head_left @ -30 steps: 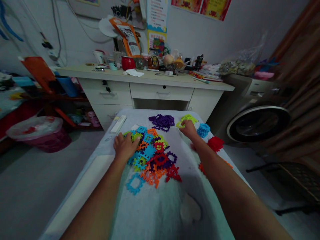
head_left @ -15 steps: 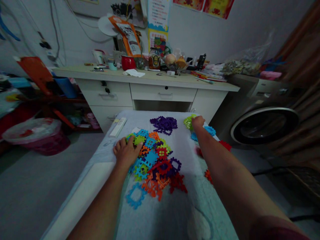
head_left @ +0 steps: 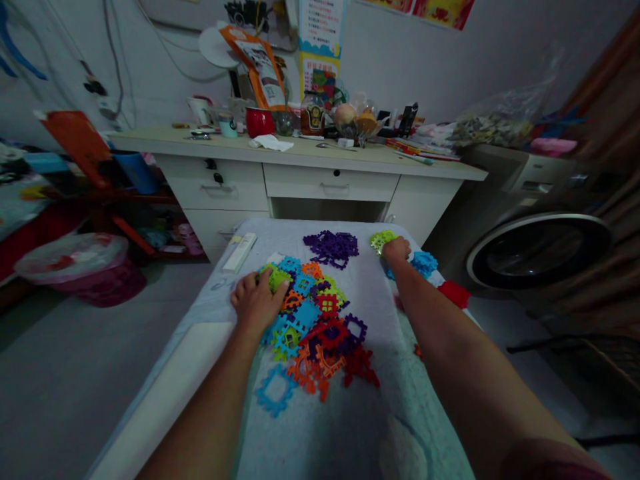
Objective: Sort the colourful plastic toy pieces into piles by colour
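At the left edge of a mixed heap of interlocking plastic pieces point(head_left: 306, 313), my left hand point(head_left: 256, 301) has a green plastic piece point(head_left: 276, 277) between thumb and index finger. The heap mixes blue, orange, red, purple and green window-like and notched shapes. My right hand point(head_left: 397, 249) is curled at the near side of a small green pile point(head_left: 381, 239); its fingertips are hidden, so I cannot make out what they grip. Beside it lie a blue pile point(head_left: 424, 263) and a red pile point(head_left: 454, 294), partly behind my forearm. A purple pile point(head_left: 332, 248) sits at the far middle.
A cloth-covered table point(head_left: 320, 440) carries the pieces, with a long white box point(head_left: 240, 253) at its left edge. Behind stands a white cabinet point(head_left: 320, 180) crowded with household items. A washing machine point(head_left: 535, 233) is at right, a lined pink bin point(head_left: 85, 273) at left.
My right hand has shifted slightly down and right on the green pile, showing more of it. The left hand keeps its place on the heap. The view has shifted slightly.
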{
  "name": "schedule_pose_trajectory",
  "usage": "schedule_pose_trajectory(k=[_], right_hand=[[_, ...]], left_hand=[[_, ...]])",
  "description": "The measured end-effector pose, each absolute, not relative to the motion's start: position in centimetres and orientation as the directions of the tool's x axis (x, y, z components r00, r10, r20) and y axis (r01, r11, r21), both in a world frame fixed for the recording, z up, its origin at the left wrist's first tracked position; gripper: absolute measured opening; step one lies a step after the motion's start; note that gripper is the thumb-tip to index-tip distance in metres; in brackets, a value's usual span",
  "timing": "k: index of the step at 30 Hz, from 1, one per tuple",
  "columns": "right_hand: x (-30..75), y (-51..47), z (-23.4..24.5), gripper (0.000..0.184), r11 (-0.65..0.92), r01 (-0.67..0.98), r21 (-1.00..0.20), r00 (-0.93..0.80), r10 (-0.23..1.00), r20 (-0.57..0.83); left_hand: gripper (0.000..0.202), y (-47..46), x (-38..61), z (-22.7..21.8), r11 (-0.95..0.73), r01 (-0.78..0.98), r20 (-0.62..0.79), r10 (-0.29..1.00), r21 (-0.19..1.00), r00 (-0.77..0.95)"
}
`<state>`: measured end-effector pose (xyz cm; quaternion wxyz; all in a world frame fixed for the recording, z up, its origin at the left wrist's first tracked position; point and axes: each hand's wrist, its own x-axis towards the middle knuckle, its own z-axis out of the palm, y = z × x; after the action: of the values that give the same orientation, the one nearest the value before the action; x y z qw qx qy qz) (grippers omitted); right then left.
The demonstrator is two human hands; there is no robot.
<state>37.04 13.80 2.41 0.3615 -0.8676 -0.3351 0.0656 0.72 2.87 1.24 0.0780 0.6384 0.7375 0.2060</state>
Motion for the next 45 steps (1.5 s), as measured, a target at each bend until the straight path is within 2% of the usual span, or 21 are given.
schedule_pose_trajectory(k=[4,7,9,12,15,18,20,25,29,33,37,42,45], right_hand=[[36.3,13.3,2.6,0.033,-0.446,0.559,-0.698,0.751,0.630,0.198],[34.7,12.8,3.5,0.039,-0.408,0.637,-0.654,0.701,0.660,0.270],[33.1,12.3,4.2,0.043,-0.321,0.726,-0.609,0.613,0.703,0.360],[29.7,11.4,5.3,0.039,-0.077,0.832,-0.550,0.361,0.827,0.431],[25.7,10.8,5.9,0.028,0.190,0.818,-0.543,-0.013,0.950,0.313],[21.7,10.9,5.9,0.026,0.419,0.737,-0.530,-0.365,0.907,0.210],[19.4,11.4,5.6,0.030,0.496,0.704,-0.509,-0.485,0.859,0.167],[15.5,12.5,4.0,0.040,0.453,0.780,-0.432,-0.495,0.869,0.018],[14.4,12.4,3.3,0.042,0.396,0.822,-0.409,-0.442,0.897,-0.022],[15.0,11.4,3.7,0.052,0.403,0.788,-0.465,-0.444,0.896,0.024],[16.3,9.9,4.7,0.048,0.465,0.723,-0.511,-0.481,0.870,0.110],[17.1,7.4,6.3,0.041,0.500,0.689,-0.524,-0.466,0.860,0.207],[17.6,5.7,7.0,0.035,0.521,0.660,-0.541,-0.474,0.848,0.239]], left_hand=[[0.057,2.7,0.8,1.1,0.077,0.913,0.176,0.971,0.401,-0.159],[0.050,2.6,0.9,1.3,0.057,0.908,0.196,0.969,0.414,-0.151],[0.045,2.6,1.0,1.5,0.044,0.902,0.212,0.966,0.430,-0.148],[0.039,2.7,1.0,2.0,0.033,0.885,0.234,0.959,0.464,-0.158],[0.037,2.8,0.8,2.4,0.034,0.870,0.256,0.949,0.492,-0.182],[0.035,2.8,0.7,2.4,0.062,0.852,0.267,0.936,0.520,-0.231],[0.038,2.8,0.6,2.3,0.073,0.848,0.274,0.929,0.525,-0.250],[0.054,3.0,0.7,1.5,0.093,0.887,0.204,0.958,0.453,-0.204],[0.055,3.2,0.6,1.4,0.093,0.883,0.167,0.968,0.460,-0.189],[0.051,3.2,0.7,2.0,0.100,0.833,0.124,0.972,0.545,-0.198],[0.044,3.2,0.7,2.5,0.088,0.770,0.098,0.977,0.631,-0.192],[0.039,3.5,0.5,2.1,-0.067,0.757,0.192,0.978,0.650,-0.078],[0.038,3.6,0.4,1.5,-0.127,0.780,0.247,0.968,0.612,-0.037]])
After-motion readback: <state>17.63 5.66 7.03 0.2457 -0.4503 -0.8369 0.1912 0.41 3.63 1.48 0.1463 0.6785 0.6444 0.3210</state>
